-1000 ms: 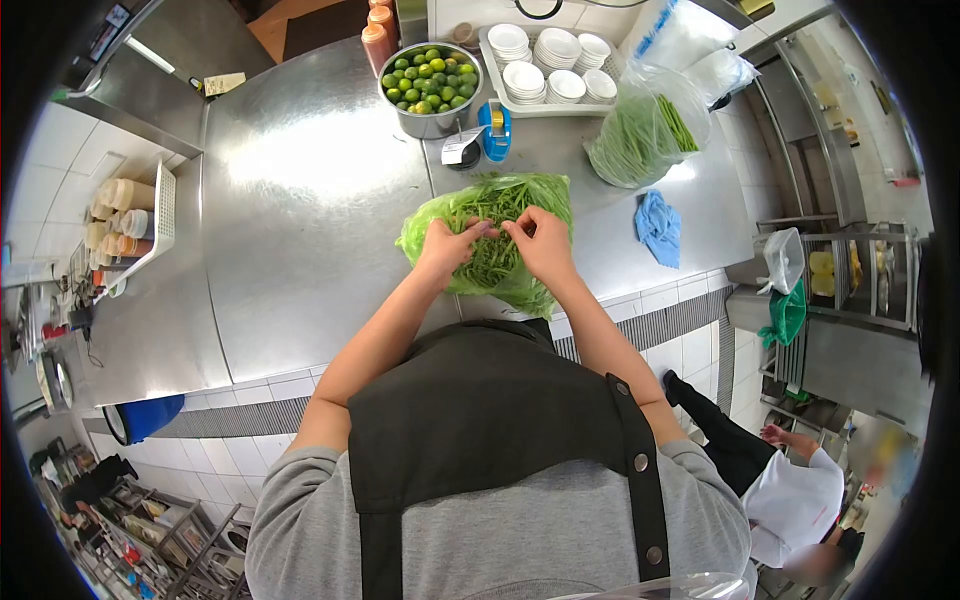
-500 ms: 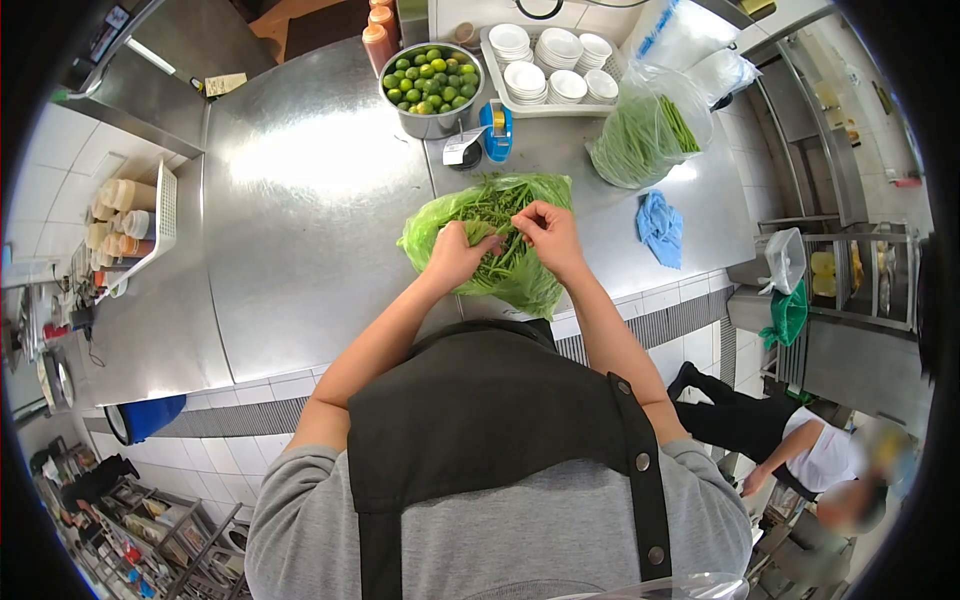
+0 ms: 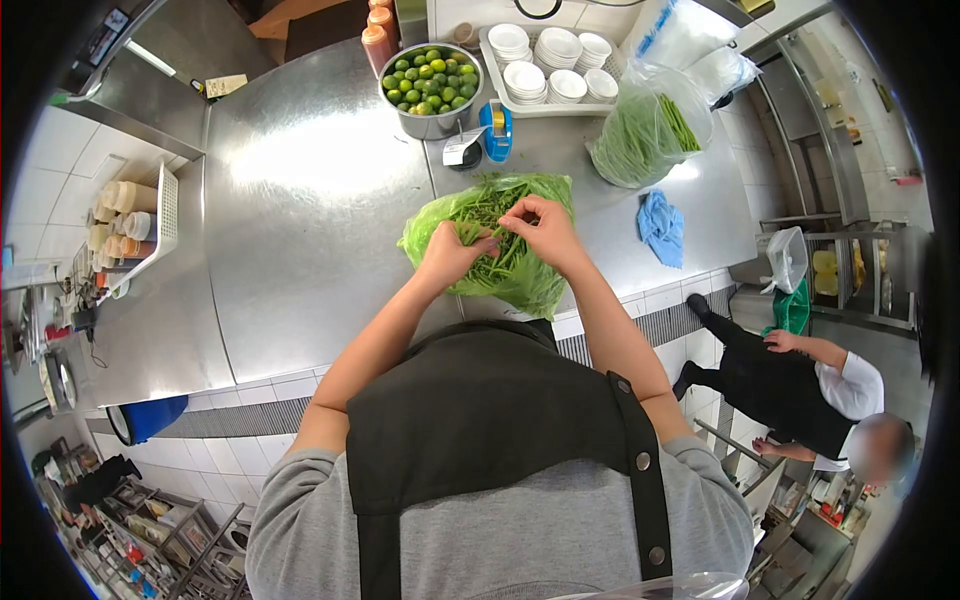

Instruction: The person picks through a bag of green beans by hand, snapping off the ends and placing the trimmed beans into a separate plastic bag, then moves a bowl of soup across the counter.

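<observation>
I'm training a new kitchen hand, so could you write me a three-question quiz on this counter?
1. Multiple choice: What are the left hand and right hand over?
A) Limes in a metal pot
B) Greens in a green bag
C) Orange bottles

2. True or false: From the worker's side, the blue cloth lies to the left of the green bag.

3. Count: How many stacks of white dishes can be seen in the tray?

Key:
1. B
2. False; the blue cloth lies to the right of it.
3. Six

Restaurant kitchen (steel counter, stacked dishes)
</observation>
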